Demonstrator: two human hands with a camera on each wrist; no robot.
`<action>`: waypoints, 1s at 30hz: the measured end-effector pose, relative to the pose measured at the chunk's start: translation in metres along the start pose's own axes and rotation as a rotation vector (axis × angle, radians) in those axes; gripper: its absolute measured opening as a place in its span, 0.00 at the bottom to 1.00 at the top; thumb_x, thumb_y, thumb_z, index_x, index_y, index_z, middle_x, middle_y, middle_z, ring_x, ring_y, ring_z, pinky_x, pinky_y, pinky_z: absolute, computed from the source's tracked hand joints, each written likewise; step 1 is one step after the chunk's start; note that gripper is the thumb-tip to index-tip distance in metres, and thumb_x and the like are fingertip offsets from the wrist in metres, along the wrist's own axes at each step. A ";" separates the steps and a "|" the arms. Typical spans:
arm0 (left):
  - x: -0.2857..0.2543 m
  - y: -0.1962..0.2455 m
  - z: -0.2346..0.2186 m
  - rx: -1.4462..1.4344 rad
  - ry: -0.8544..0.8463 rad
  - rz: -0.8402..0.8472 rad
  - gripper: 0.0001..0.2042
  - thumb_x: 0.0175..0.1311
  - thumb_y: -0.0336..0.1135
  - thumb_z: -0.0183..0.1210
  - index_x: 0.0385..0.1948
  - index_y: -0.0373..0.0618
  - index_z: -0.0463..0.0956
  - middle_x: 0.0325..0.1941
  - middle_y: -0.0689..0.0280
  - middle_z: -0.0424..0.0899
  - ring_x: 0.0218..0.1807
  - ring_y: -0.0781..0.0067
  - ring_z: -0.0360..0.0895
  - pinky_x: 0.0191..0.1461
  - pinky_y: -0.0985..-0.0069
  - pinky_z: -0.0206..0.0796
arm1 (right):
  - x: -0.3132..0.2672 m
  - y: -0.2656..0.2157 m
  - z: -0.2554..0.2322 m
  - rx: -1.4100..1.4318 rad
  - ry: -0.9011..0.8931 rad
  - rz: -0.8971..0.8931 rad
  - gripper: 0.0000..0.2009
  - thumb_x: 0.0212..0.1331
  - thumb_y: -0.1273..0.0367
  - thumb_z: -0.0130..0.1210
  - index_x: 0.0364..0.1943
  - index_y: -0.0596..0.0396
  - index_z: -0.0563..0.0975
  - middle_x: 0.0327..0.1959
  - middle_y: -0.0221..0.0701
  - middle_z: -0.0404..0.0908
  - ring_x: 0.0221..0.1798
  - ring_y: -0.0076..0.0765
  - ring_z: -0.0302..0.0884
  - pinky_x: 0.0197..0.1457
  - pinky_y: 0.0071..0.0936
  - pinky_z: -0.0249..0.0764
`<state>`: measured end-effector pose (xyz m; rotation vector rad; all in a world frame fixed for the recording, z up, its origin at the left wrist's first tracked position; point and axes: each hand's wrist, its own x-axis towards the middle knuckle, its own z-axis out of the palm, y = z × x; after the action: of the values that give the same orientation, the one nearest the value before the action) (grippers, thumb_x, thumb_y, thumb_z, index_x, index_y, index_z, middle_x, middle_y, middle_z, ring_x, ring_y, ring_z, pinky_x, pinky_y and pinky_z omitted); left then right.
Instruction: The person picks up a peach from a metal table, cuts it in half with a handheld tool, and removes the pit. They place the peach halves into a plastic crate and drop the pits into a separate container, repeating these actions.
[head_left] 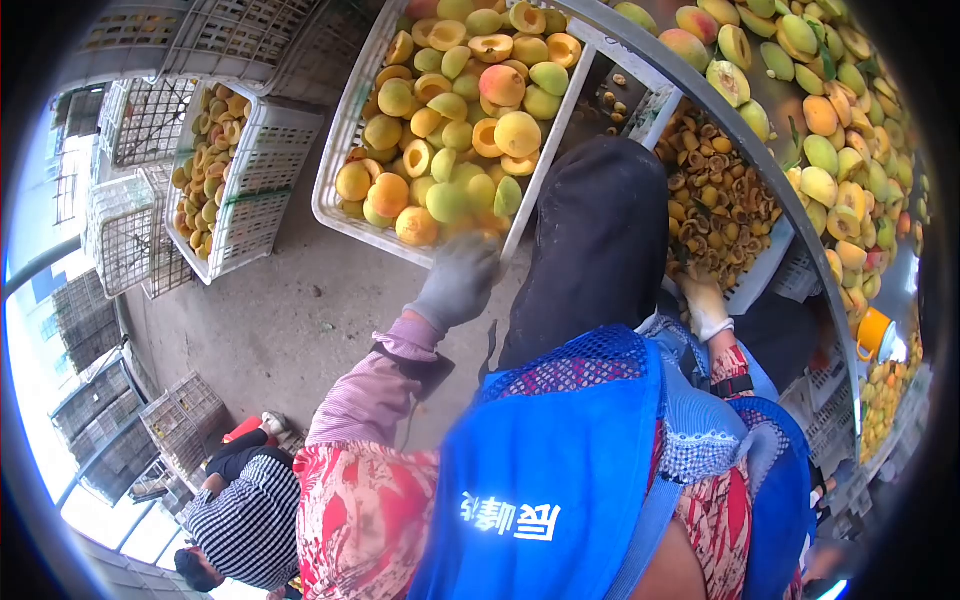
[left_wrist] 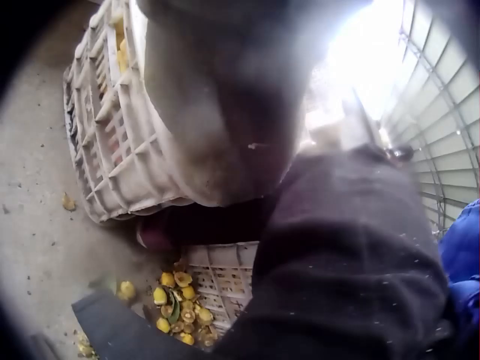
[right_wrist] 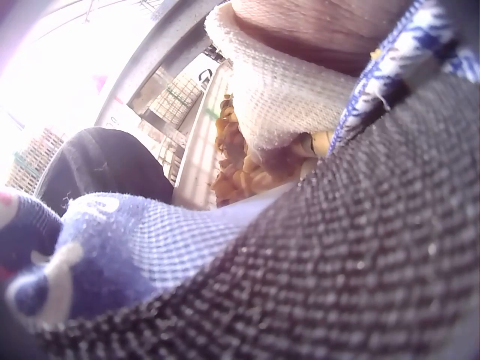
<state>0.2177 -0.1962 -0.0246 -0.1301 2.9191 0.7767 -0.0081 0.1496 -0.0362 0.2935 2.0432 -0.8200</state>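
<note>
My left hand (head_left: 458,282), in a grey glove, is at the near rim of a white crate (head_left: 335,200) full of apricots (head_left: 518,134), some whole and some halved. A motion-blurred greenish apricot (head_left: 450,203) shows just beyond its fingers, which are blurred. In the left wrist view, the blurred grey glove (left_wrist: 210,127) overlaps the crate's side. My right hand (head_left: 703,300), in a white knit glove, reaches down beside a second crate holding brownish apricot scraps (head_left: 715,200). Its fingertips are hidden, also in the right wrist view, where the glove cuff (right_wrist: 281,94) stands before the scraps.
A curved metal-edged table (head_left: 765,150) heaped with apricots runs along the right, with an orange mug (head_left: 875,333) on it. My dark-trousered knee (head_left: 600,220) stands between the crates. Stacked crates (head_left: 250,160) line the left; a person in stripes (head_left: 245,515) is at lower left.
</note>
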 end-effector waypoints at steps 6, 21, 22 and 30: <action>0.055 -0.005 -0.051 -0.178 0.053 -0.206 0.19 0.56 0.39 0.58 0.50 0.45 0.76 0.56 0.55 0.76 0.60 0.49 0.70 0.62 0.58 0.61 | -0.006 -0.008 0.003 -0.013 0.024 -0.052 0.10 0.60 0.62 0.51 0.37 0.53 0.74 0.14 0.28 0.67 0.10 0.26 0.62 0.11 0.25 0.56; 0.120 -0.032 0.016 0.203 0.058 -0.355 0.33 0.62 0.46 0.46 0.70 0.47 0.51 0.71 0.54 0.57 0.75 0.48 0.45 0.77 0.58 0.34 | 0.005 0.002 -0.003 -0.403 -0.041 -0.371 0.07 0.60 0.71 0.46 0.33 0.55 0.76 0.18 0.32 0.71 0.11 0.28 0.67 0.12 0.26 0.61; 0.121 -0.034 0.012 0.222 0.043 -0.341 0.33 0.62 0.46 0.47 0.70 0.47 0.52 0.70 0.54 0.60 0.74 0.48 0.48 0.75 0.57 0.38 | 0.004 -0.004 -0.003 -0.406 -0.062 -0.343 0.08 0.60 0.75 0.44 0.31 0.56 0.77 0.20 0.34 0.71 0.12 0.29 0.69 0.13 0.26 0.63; 0.240 -0.083 -0.038 0.210 0.469 -0.219 0.29 0.63 0.56 0.49 0.65 0.59 0.63 0.71 0.52 0.58 0.74 0.47 0.50 0.73 0.53 0.37 | 0.023 0.028 -0.012 -0.554 -0.078 -0.472 0.06 0.60 0.70 0.48 0.32 0.54 0.77 0.27 0.34 0.75 0.18 0.31 0.71 0.18 0.30 0.64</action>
<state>-0.0143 -0.2998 -0.0652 -0.6839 3.3109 0.4489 -0.0154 0.1760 -0.0628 -0.5374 2.1974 -0.4875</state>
